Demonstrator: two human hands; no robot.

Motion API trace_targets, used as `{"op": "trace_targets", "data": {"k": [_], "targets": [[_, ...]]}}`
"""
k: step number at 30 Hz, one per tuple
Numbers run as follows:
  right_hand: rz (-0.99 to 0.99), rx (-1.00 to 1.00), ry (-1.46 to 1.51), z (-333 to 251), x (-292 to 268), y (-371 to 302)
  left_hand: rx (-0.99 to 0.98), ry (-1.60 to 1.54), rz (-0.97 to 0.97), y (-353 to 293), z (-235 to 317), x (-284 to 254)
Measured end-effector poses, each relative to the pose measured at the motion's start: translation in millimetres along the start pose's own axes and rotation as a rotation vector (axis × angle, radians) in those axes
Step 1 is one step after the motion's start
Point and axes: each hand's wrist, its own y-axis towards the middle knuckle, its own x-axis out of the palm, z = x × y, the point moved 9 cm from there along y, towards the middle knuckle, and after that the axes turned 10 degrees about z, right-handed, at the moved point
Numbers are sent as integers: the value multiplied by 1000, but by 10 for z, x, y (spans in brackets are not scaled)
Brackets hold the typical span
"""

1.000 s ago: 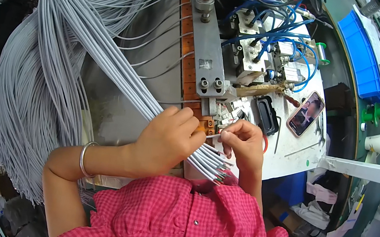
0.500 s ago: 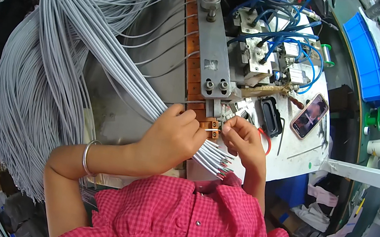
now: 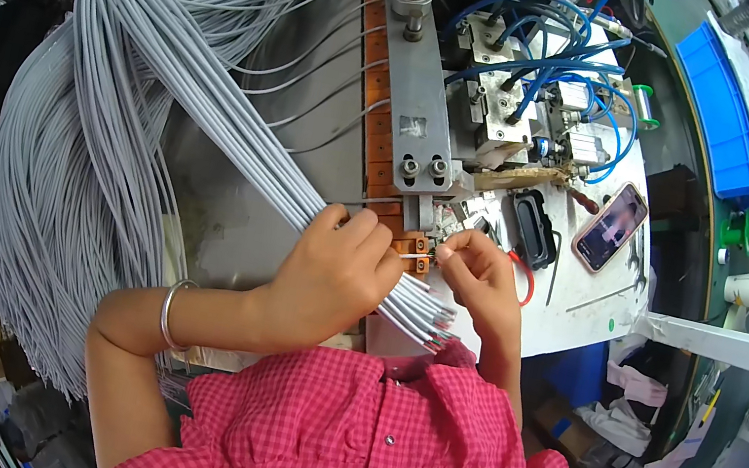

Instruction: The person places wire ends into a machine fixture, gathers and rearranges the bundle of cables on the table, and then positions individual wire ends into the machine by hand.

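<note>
My left hand (image 3: 336,272) is closed round a thick bundle of grey cables (image 3: 245,146). Its stripped ends (image 3: 426,313), with coloured wire tips, stick out below the hand toward my shirt. One white-grey cable end (image 3: 415,256) lies across an orange block (image 3: 411,244) at the near end of a row of orange fixtures. At its tip, my right hand (image 3: 483,278) pinches with thumb and forefinger; the fine wires between the fingers are mostly hidden. Single cables (image 3: 337,132) run into the orange fixture row (image 3: 377,114) farther up.
A metal machine bar (image 3: 413,101) stands over the fixtures, with blue air hoses (image 3: 543,73) behind. To the right lie a black tray (image 3: 533,230), a phone (image 3: 610,228) and a red-handled tool (image 3: 526,286). More grey cables (image 3: 68,210) hang at the left. A blue bin (image 3: 722,110) is far right.
My left hand has shifted slightly, its fingers bunched a little differently on the bundle. The right thumb and forefinger have moved slightly at the cable tip.
</note>
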Motion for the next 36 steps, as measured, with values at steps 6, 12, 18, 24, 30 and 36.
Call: {"op": "trace_targets", "data": {"k": [6, 12, 18, 24, 30, 36], "targets": [[115, -345, 61, -303, -59, -109, -9, -10, -1, 6, -10, -50], [199, -322, 148, -278, -145, -136, -7, -38, 9, 30, 5, -78], [-53, -182, 289, -201, 0, -130, -63, -68, 6, 29, -61, -98], [-166, -124, 260, -168, 109, -125, -44, -73, 5, 39, -54, -104], [-6, -186, 279, -258, -9, -133, -71, -73, -5, 28, -69, -73], [-271, -100, 254, -250, 209, -203, -50, -96, 0, 43, -48, -74]]}}
